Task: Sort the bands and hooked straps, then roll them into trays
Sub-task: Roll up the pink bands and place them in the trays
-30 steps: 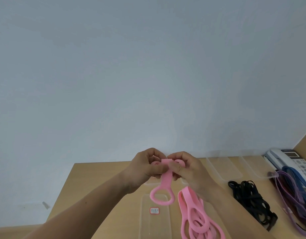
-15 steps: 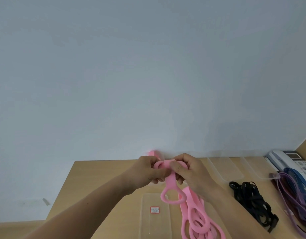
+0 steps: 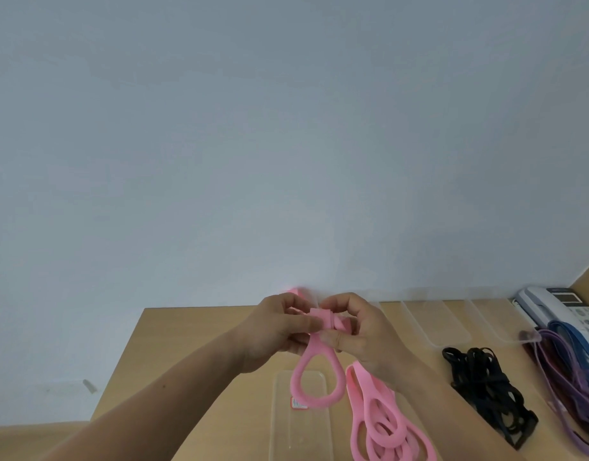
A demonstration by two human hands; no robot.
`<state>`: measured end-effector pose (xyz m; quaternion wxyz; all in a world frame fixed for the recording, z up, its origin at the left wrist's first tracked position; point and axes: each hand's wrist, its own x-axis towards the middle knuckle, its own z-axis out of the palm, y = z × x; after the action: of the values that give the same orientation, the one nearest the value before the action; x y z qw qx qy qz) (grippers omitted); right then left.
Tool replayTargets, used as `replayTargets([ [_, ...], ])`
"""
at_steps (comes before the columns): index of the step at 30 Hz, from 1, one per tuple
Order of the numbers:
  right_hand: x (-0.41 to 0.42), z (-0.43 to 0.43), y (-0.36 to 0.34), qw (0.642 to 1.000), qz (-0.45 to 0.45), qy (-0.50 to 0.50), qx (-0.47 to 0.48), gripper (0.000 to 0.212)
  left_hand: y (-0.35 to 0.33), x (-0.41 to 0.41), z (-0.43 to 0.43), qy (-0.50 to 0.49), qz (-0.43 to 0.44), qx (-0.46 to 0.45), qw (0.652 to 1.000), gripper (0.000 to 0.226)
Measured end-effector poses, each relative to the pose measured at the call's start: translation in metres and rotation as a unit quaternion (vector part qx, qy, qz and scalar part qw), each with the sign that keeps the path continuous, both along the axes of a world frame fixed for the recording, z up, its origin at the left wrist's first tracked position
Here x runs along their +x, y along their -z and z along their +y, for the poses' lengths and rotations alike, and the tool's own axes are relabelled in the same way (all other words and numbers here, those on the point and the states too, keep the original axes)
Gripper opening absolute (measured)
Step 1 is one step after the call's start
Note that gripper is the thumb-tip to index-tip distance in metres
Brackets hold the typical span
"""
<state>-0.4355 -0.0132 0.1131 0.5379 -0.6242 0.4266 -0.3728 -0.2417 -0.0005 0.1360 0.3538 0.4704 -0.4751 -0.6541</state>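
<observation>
1. Fingers [image 3: 303, 322] of both hands are curled and pinching a pink band [image 3: 322, 317], held in the air above a desk [image 3: 193, 344]; the left hand [image 3: 273, 331] and right hand [image 3: 359, 334] meet around a small tight roll at the band's top end
2. Below the roll, the rest of the band hangs free as a teardrop loop, dangling over a clear tray [image 3: 279, 427] that lies on the desk close to the person
3. Just right of that tray lies a pile [image 3: 364, 390] of more pink bands; further right are black straps [image 3: 479, 377] and purple bands [image 3: 565, 367], with back trays [image 3: 432, 324] lined up along the wall
4. Judging by this, the step in hand is rolling the band into a coil (only a few turns look made; most of the length is loose)
5. To do it well, one hand should pin the roll firmly while the other feeds the loop in, both sides of the loop flat and edge to edge, so the coil does not cone sideways
6. Rubbery material will likely spring open if the pinch slackens, so the grip should hold until the coil sits inside the tray, wedged against a wall
</observation>
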Motion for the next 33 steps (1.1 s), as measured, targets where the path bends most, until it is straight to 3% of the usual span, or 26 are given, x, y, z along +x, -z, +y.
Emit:
replayTargets([
  [5, 0.001, 0.001, -0.006, 0.999, -0.025, 0.003, 0.033, 0.046, 0.000, 0.000, -0.002, -0.040, 0.006, -0.038, 0.998, 0.047],
  [11, 0.003, 0.001, -0.010, 0.998, 0.020, 0.027, 0.055, 0.021, 0.006, 0.000, 0.002, -0.044, -0.032, -0.094, 0.994, 0.041],
  [14, 0.003, 0.002, -0.008, 0.999, 0.025, 0.034, 0.034, 0.015, 0.007, 0.000, 0.004, -0.028, -0.031, -0.074, 0.996, 0.043],
  [18, 0.001, 0.005, -0.007, 0.999, 0.007, 0.033, 0.009, 0.016, 0.002, 0.002, 0.007, 0.019, -0.050, -0.026, 0.998, 0.024],
  [24, -0.001, 0.009, -0.006, 1.000, -0.013, 0.003, -0.015, 0.024, -0.007, 0.001, 0.010, 0.063, -0.030, 0.043, 0.997, 0.044],
  [33, -0.011, 0.012, -0.001, 0.999, 0.020, -0.005, -0.047, 0.043, -0.005, -0.004, 0.008, 0.047, 0.023, 0.043, 0.998, 0.039],
])
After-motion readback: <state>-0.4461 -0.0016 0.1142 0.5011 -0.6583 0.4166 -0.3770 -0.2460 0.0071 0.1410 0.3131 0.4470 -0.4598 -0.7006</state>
